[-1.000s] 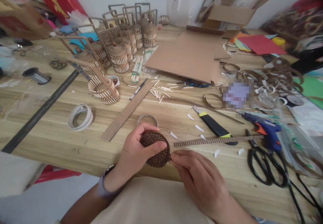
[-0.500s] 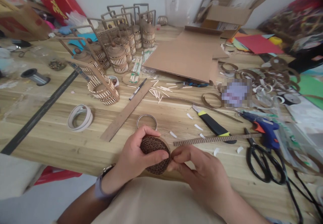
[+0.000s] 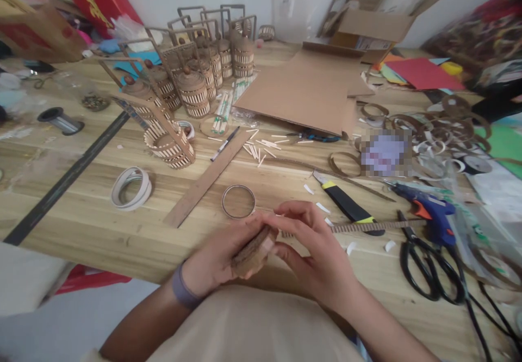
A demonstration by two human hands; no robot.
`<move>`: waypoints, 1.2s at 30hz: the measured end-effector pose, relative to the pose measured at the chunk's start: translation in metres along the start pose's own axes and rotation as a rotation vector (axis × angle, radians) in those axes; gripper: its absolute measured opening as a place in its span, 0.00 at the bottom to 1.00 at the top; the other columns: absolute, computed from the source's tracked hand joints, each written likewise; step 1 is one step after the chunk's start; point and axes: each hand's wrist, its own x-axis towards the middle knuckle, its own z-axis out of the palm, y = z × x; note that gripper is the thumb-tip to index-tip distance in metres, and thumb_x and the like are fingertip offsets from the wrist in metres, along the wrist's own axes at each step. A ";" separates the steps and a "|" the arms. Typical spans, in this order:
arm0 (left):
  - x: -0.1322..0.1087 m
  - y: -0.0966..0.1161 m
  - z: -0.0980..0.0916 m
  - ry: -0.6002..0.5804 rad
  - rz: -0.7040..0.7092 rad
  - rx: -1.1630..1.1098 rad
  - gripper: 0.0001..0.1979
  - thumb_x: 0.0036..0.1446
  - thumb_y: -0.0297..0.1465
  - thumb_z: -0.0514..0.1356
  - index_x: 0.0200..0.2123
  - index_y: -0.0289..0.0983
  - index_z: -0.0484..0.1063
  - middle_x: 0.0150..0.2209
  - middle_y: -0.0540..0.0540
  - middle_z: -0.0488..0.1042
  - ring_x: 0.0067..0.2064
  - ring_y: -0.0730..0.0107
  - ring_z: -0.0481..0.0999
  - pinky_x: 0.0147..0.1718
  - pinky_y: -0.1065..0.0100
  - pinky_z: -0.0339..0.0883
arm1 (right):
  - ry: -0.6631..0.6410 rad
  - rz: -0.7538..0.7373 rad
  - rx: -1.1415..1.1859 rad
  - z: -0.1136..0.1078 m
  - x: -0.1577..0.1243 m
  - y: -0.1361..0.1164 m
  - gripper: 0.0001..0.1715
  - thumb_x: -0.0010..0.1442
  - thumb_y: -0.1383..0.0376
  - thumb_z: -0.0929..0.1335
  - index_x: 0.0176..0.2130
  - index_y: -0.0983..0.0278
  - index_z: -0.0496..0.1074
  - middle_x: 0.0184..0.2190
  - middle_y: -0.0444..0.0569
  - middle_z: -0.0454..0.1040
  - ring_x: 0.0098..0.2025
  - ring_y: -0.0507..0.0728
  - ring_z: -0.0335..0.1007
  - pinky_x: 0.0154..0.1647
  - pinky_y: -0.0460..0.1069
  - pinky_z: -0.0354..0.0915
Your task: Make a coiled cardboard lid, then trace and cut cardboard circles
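Observation:
My left hand (image 3: 220,248) wraps round a brown coil of corrugated cardboard (image 3: 250,256), which is tilted so that its rim shows. A pale patch is visible on that rim. My right hand (image 3: 314,242) grips the coil's right side, with the index finger over its upper edge and the thumb at the rim. Just behind both hands, a thin round ring (image 3: 238,201) lies on the wooden table (image 3: 196,242). A ridged cardboard strip (image 3: 375,226) runs rightward from behind my right hand.
A cutter knife (image 3: 346,201), black scissors (image 3: 432,267) and a blue glue gun (image 3: 430,207) lie to the right. White tape rolls (image 3: 130,189) and a flat cardboard strip (image 3: 207,180) are on the left. Several small lidded stick baskets (image 3: 193,95) stand behind, beside cardboard sheets (image 3: 297,90).
The coil has turned from showing its spiral face to showing its rim. My right hand has moved up, its fingers now spread across the coil's edge instead of pinched beside it.

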 end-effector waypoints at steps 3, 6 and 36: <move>0.004 -0.006 -0.004 -0.091 -0.115 -0.075 0.28 0.63 0.56 0.49 0.34 0.39 0.72 0.25 0.53 0.65 0.20 0.76 0.61 0.22 0.70 0.60 | -0.057 -0.004 0.075 -0.003 0.001 0.007 0.13 0.65 0.73 0.67 0.45 0.58 0.73 0.41 0.49 0.73 0.44 0.56 0.72 0.43 0.50 0.71; 0.005 -0.014 -0.019 -0.100 0.012 0.028 0.29 0.63 0.56 0.50 0.44 0.38 0.75 0.39 0.45 0.75 0.43 0.62 0.74 0.48 0.61 0.66 | -0.093 0.012 0.084 -0.007 -0.002 0.010 0.13 0.62 0.76 0.68 0.43 0.59 0.72 0.39 0.48 0.75 0.42 0.56 0.71 0.42 0.50 0.69; 0.006 -0.036 -0.035 -0.033 -0.072 -0.254 0.26 0.56 0.48 0.57 0.47 0.32 0.75 0.43 0.37 0.78 0.35 0.63 0.75 0.26 0.68 0.64 | -0.179 0.257 -0.849 -0.042 0.043 0.117 0.16 0.69 0.66 0.62 0.48 0.67 0.77 0.44 0.58 0.78 0.46 0.66 0.71 0.44 0.57 0.63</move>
